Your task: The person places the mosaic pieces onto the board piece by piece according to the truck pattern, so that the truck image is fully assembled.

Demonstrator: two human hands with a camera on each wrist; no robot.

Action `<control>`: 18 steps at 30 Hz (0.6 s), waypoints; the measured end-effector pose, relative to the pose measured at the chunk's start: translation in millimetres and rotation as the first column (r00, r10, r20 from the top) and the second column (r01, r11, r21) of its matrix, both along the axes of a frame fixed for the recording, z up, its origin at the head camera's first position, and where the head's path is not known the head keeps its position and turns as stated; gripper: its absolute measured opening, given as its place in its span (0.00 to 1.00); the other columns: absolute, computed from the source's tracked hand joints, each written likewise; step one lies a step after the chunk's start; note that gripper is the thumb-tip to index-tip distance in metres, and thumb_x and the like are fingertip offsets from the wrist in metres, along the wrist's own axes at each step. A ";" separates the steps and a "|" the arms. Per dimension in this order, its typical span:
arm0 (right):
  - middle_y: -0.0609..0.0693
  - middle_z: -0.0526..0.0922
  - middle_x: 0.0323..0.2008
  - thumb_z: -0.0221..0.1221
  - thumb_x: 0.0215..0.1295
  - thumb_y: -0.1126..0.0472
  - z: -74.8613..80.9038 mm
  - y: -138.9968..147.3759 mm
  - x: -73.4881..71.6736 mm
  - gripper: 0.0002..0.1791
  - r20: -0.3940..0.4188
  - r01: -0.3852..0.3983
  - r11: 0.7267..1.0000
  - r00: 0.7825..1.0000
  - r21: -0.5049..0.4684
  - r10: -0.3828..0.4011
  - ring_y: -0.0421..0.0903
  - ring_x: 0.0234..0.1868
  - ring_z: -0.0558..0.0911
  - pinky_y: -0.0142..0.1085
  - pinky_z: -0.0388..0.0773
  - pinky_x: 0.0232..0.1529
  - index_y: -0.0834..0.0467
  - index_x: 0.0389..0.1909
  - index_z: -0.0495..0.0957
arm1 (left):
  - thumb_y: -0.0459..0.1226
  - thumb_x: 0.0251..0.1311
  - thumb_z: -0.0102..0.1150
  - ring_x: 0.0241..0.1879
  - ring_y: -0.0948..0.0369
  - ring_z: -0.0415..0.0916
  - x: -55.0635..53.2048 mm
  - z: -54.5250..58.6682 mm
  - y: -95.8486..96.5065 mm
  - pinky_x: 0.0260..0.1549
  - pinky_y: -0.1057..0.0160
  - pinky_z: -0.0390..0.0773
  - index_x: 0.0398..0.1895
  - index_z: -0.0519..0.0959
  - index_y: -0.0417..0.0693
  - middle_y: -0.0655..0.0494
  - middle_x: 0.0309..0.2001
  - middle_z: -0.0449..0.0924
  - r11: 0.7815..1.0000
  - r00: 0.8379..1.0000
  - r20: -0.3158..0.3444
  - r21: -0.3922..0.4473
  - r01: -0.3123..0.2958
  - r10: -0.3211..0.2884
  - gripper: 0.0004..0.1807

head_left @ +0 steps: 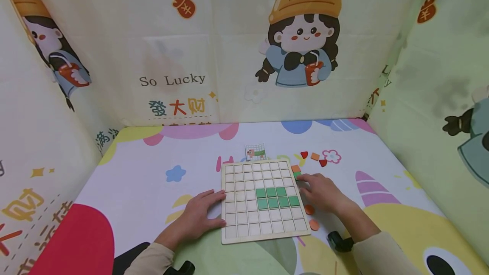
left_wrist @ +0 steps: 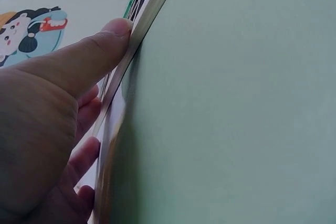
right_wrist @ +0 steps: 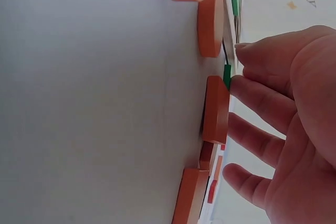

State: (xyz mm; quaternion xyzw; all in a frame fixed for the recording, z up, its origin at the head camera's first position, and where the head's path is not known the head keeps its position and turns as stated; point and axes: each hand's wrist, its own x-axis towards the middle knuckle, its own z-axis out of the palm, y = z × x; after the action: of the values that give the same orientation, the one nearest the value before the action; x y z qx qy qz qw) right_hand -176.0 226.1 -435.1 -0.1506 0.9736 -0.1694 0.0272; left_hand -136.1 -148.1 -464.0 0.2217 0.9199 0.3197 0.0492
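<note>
A pale board with a raised grid (head_left: pixel 237 220) lies on the table. Several green square tiles (head_left: pixel 273 202) fill cells in two neighbouring rows. My left hand (head_left: pixel 196 215) rests at the board's left edge. Its thumb (left_wrist: pixel 100 43) lies against that edge in the left wrist view, the other fingers spread along it. Just off the board's right side, my right hand (head_left: pixel 324 192) reaches with the index fingertip touching a loose green tile (right_wrist: pixel 227 75). The thumb stands apart from that tile, and the remaining fingers are loosely bent.
Two orange discs (head_left: pixel 314 224) lie beside the board's right edge. An orange square (head_left: pixel 296 168) sits just beyond the loose tile. Farther back are another orange square (head_left: pixel 315 156) and red pieces (head_left: pixel 304 155). A small picture card (head_left: pixel 255 152) touches the board's far edge. Printed cloth walls (head_left: pixel 229 54) enclose the table.
</note>
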 end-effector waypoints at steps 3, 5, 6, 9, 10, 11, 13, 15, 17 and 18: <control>0.60 0.82 0.54 0.63 0.66 0.61 0.7 -1.4 2.1 0.22 0.016 0.007 1.000 1.000 0.006 -0.007 0.64 0.57 0.76 0.60 0.73 0.56 0.62 0.60 0.78 | 0.47 0.53 0.75 0.69 0.43 0.61 0.3 0.8 0.1 0.63 0.35 0.59 0.66 0.75 0.45 0.54 0.68 0.72 1.000 1.000 0.002 0.003 -0.002 0.002 0.38; 0.60 0.82 0.55 0.64 0.65 0.61 0.7 -1.1 3.3 0.22 0.020 0.008 1.000 1.000 0.007 -0.008 0.64 0.57 0.76 0.60 0.73 0.56 0.62 0.59 0.78 | 0.47 0.53 0.75 0.69 0.43 0.61 0.6 1.4 0.7 0.63 0.35 0.59 0.66 0.74 0.45 0.54 0.68 0.71 1.000 1.000 0.003 0.001 -0.002 0.002 0.38; 0.60 0.82 0.55 0.64 0.65 0.60 0.5 -0.8 3.5 0.22 0.018 0.006 1.000 1.000 0.011 -0.006 0.64 0.58 0.76 0.60 0.73 0.56 0.62 0.59 0.78 | 0.47 0.53 0.75 0.69 0.43 0.61 0.7 1.6 0.9 0.63 0.35 0.59 0.66 0.74 0.45 0.54 0.68 0.71 1.000 1.000 0.003 0.001 -0.002 0.002 0.38; 0.59 0.82 0.54 0.64 0.65 0.60 0.4 -0.8 4.2 0.22 0.010 -0.011 1.000 1.000 0.025 0.010 0.65 0.58 0.76 0.60 0.73 0.56 0.62 0.59 0.78 | 0.47 0.53 0.75 0.69 0.43 0.61 1.0 1.7 0.9 0.63 0.35 0.59 0.67 0.74 0.45 0.54 0.68 0.71 1.000 1.000 0.003 -0.001 0.000 0.000 0.38; 0.59 0.82 0.54 0.64 0.65 0.60 0.3 -0.9 4.4 0.22 0.008 -0.015 0.999 1.000 0.032 0.015 0.65 0.58 0.76 0.60 0.74 0.56 0.62 0.59 0.78 | 0.47 0.53 0.75 0.69 0.43 0.61 1.0 1.5 0.7 0.63 0.35 0.59 0.67 0.74 0.45 0.54 0.68 0.71 1.000 1.000 0.002 -0.002 -0.001 0.001 0.38; 0.59 0.82 0.54 0.63 0.65 0.60 0.2 -1.0 4.5 0.22 0.008 -0.020 0.999 1.000 0.036 0.019 0.65 0.58 0.76 0.60 0.74 0.56 0.62 0.60 0.78 | 0.47 0.53 0.75 0.69 0.43 0.61 1.0 1.4 0.5 0.63 0.35 0.59 0.67 0.74 0.45 0.54 0.68 0.71 1.000 1.000 0.003 -0.002 -0.002 0.002 0.38; 0.59 0.82 0.55 0.64 0.65 0.60 0.7 -1.4 5.5 0.23 0.009 -0.023 0.999 1.000 0.045 0.023 0.65 0.58 0.76 0.60 0.74 0.55 0.62 0.60 0.78 | 0.47 0.53 0.75 0.69 0.43 0.61 1.1 1.3 0.3 0.63 0.35 0.59 0.67 0.74 0.45 0.54 0.68 0.71 1.000 1.000 0.005 -0.003 -0.002 0.002 0.38; 0.59 0.82 0.55 0.63 0.66 0.60 0.9 -1.1 5.4 0.23 0.011 -0.019 0.999 1.000 0.042 0.019 0.65 0.58 0.75 0.60 0.74 0.55 0.62 0.60 0.78 | 0.47 0.53 0.75 0.69 0.43 0.61 1.1 0.8 0.1 0.63 0.35 0.59 0.67 0.74 0.45 0.54 0.68 0.71 1.000 1.000 0.005 -0.003 -0.005 0.005 0.38; 0.59 0.82 0.55 0.63 0.66 0.60 1.3 -0.4 4.8 0.23 0.007 -0.014 1.000 1.000 0.027 0.014 0.65 0.58 0.75 0.60 0.74 0.56 0.62 0.60 0.78 | 0.48 0.53 0.75 0.70 0.43 0.61 1.0 0.2 0.2 0.63 0.35 0.59 0.67 0.74 0.46 0.55 0.68 0.71 1.000 1.000 0.007 -0.001 -0.007 0.007 0.38; 0.60 0.81 0.55 0.63 0.66 0.60 1.5 0.0 4.2 0.22 0.007 -0.009 1.000 1.000 0.018 0.009 0.65 0.59 0.75 0.60 0.73 0.56 0.62 0.60 0.78 | 0.48 0.53 0.75 0.70 0.43 0.61 0.9 -0.2 0.4 0.63 0.35 0.60 0.67 0.74 0.46 0.55 0.68 0.71 1.000 1.000 0.008 -0.002 -0.007 0.007 0.38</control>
State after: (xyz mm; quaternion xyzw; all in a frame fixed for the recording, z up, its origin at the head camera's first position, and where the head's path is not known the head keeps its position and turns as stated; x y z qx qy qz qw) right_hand -171.8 226.1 -433.5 -0.1543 0.9743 -0.1611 0.0326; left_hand -135.2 -147.7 -464.2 0.2170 0.9207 0.3201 0.0520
